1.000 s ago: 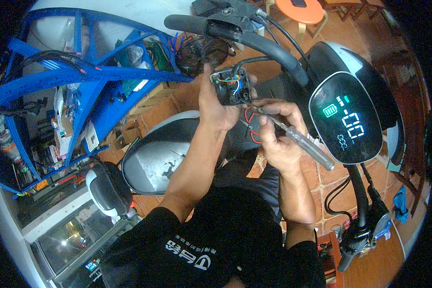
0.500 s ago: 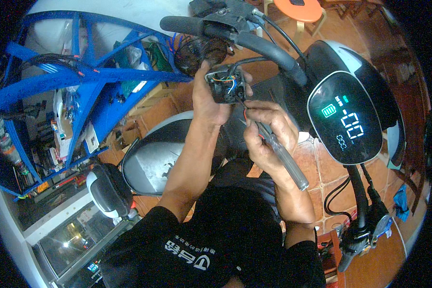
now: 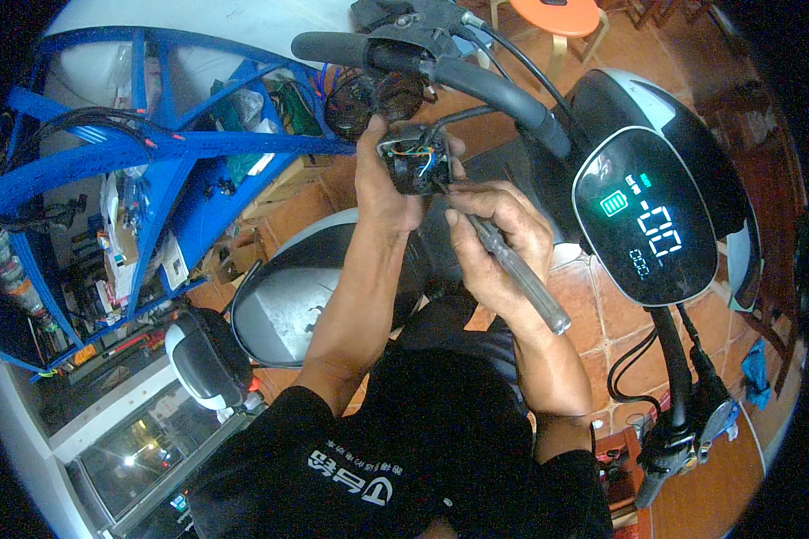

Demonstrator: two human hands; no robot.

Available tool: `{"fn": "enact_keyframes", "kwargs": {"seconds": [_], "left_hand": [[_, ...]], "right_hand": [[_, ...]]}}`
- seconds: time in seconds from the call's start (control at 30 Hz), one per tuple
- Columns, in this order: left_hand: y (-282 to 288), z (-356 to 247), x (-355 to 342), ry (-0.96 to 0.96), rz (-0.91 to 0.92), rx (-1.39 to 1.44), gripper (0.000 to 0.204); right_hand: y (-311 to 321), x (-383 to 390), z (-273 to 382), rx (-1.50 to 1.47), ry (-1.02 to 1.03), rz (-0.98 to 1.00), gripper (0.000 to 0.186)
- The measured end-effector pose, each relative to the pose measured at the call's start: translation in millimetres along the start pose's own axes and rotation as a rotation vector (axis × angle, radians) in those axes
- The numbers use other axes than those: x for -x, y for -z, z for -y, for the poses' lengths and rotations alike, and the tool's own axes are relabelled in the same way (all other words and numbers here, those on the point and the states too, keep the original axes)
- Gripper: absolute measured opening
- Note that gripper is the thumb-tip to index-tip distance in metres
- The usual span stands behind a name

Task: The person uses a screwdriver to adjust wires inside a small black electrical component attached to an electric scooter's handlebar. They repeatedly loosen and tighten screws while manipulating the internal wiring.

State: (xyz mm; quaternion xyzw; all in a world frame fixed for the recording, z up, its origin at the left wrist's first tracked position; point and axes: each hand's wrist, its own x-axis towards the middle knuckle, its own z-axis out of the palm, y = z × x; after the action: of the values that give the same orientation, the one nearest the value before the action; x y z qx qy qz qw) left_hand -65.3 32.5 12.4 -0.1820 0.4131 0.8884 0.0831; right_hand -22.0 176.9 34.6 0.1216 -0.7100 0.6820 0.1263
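My left hand (image 3: pixel 385 198) is closed around a small black switch housing (image 3: pixel 406 176), its open side facing up. Thin orange, blue and white wires (image 3: pixel 427 163) run inside it, and a black cable (image 3: pixel 466 115) leads from its top toward the handlebar. With my right hand (image 3: pixel 510 235) I grip a screwdriver (image 3: pixel 528 286) that has a clear grey handle. Its shaft slants up and left to the housing's lower right corner. Whether the tip sits in a screw is too small to tell.
The scooter's handlebar (image 3: pixel 499 90) arches above my hands, and a lit round display (image 3: pixel 647 220) stands to the right. Below my left forearm lies a black seat (image 3: pixel 288 301). A blue metal rack (image 3: pixel 153 153) with parts fills the left; an orange stool (image 3: pixel 557 16) stands far off.
Both hands have shifted slightly left, with the housing and screwdriver. The screwdriver handle's end has risen a little. A red bit beside my right fingers no longer shows.
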Motion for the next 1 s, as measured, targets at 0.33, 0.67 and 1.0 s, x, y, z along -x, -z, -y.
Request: {"fn": "enact_keyframes", "kwargs": {"seconds": [0.33,0.67,1.0], "left_hand": [[0.2,-3.4,-0.4,0.026,0.021,-0.013,0.066],[-2.2,-1.7,2.8,-0.032,0.020,0.052,0.050],[-12.5,-2.2,12.8,-0.097,-0.092,0.108,0.053]], "right_hand": [[-6.2,14.4,-4.8,-0.169,-0.265,-0.081,0.010],[0.4,13.0,-5.6,-0.202,-0.415,-0.002,0.010],[9.0,22.2,4.7,-0.148,-0.286,-0.071,0.011]]}}
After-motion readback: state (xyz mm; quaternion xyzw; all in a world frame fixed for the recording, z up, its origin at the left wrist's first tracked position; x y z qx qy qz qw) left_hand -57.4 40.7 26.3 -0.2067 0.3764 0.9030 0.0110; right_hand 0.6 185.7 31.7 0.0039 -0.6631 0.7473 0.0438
